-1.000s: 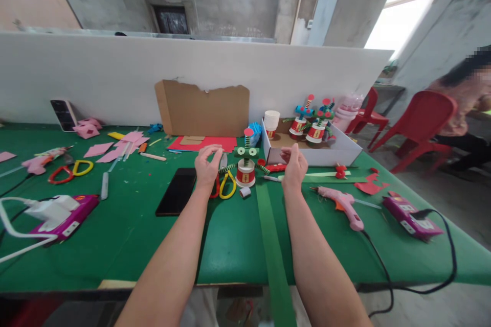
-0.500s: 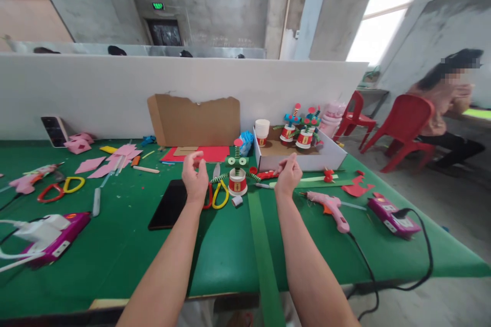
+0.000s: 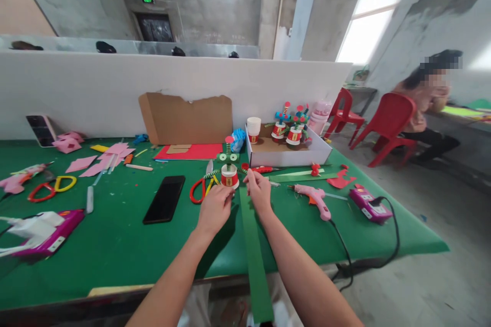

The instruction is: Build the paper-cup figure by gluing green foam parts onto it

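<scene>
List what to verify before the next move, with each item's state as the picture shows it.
1. Cup figure upright on the table: ok, it stands on its cup.
2. Left hand in contact with the figure: cannot tell; its curled fingers are close by the cup's base.
3. Right hand gripping the figure's folded arm: cannot tell; its fingertips are right at the arm's end.
4. Green strip wholly on the table: not ok, it runs over the near edge.
5. Glue gun nozzle facing away from the right hand: not ok, it points toward that side.
</scene>
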The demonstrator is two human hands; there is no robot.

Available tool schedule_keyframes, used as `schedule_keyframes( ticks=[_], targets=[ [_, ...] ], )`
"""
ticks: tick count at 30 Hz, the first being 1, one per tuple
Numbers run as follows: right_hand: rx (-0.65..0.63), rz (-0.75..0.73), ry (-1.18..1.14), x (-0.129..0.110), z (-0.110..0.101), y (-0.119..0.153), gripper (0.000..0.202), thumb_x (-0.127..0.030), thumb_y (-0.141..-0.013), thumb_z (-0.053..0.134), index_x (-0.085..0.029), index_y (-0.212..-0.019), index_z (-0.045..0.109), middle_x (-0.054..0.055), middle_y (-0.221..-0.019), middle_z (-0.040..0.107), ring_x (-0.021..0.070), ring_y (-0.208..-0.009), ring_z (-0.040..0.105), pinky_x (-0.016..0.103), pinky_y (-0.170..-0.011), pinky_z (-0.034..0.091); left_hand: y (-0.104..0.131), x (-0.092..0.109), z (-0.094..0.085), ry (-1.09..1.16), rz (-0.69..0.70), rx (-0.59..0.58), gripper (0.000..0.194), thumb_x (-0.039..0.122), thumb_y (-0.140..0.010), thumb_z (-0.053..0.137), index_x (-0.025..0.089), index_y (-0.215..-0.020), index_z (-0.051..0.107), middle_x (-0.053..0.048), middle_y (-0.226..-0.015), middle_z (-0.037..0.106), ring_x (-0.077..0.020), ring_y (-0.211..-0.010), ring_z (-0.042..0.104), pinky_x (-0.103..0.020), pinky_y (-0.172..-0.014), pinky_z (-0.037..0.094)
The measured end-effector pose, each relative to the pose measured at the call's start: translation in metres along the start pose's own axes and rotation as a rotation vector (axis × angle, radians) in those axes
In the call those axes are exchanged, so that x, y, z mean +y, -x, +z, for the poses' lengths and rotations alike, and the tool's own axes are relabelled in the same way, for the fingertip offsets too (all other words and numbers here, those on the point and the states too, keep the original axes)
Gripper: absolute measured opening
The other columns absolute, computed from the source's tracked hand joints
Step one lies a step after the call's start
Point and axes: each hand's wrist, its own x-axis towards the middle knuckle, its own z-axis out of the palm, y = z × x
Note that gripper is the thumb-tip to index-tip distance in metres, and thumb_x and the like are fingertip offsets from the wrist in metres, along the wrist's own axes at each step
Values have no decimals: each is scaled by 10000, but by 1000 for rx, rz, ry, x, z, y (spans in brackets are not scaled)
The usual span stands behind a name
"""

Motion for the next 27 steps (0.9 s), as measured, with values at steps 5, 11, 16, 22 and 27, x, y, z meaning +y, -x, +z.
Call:
schedule_keyframes(
  ticks=[5, 11, 16, 22, 27],
  targets=[
    [-66, 61, 125, 13, -13, 7, 492, -592, -838, 409, -216, -544, 527, -51, -407, 394, 119, -398, 401, 245, -450, 326, 4, -11, 4, -121, -81, 153, 221, 165, -896, 453, 205, -883, 670, -74, -891, 689, -239, -864, 581, -373, -801, 469],
    [-214, 23, 326, 22, -13, 6, 353, -430, -842, 452, -217, -585, 566, -39, -437, 458, 136, -462, 471, 238, -495, 331, 6, -18, 6, -158, -99, 156, 200, 156, -869, 483, 215, -844, 673, -70, -876, 682, -246, -857, 557, -384, -811, 456],
    [-284, -42, 396, 23, -6, 13, 344, -381, -862, 454, -209, -599, 595, -29, -479, 506, 131, -505, 473, 233, -526, 322, 6, -17, 9, -149, -80, 96, 223, 163, -871, 469, 212, -901, 684, -78, -912, 688, -253, -895, 543, -395, -820, 450],
    [-317, -40, 391, 23, -4, 15, 341, -371, -869, 450, -204, -605, 587, -27, -493, 515, 131, -515, 479, 231, -544, 327, 5, -15, 12, -236, -82, 11, 221, 245, -874, 523, 208, -1033, 673, -96, -1046, 693, -284, -975, 522, -423, -816, 425],
    [-327, -52, 390, 24, -3, 15, 338, -361, -870, 453, -201, -608, 593, -30, -486, 511, 131, -518, 477, 226, -536, 328, 6, -15, 13, -268, -103, -5, 214, 270, -862, 551, 229, -1036, 668, -104, -1040, 689, -284, -974, 518, -416, -795, 411]
  ],
)
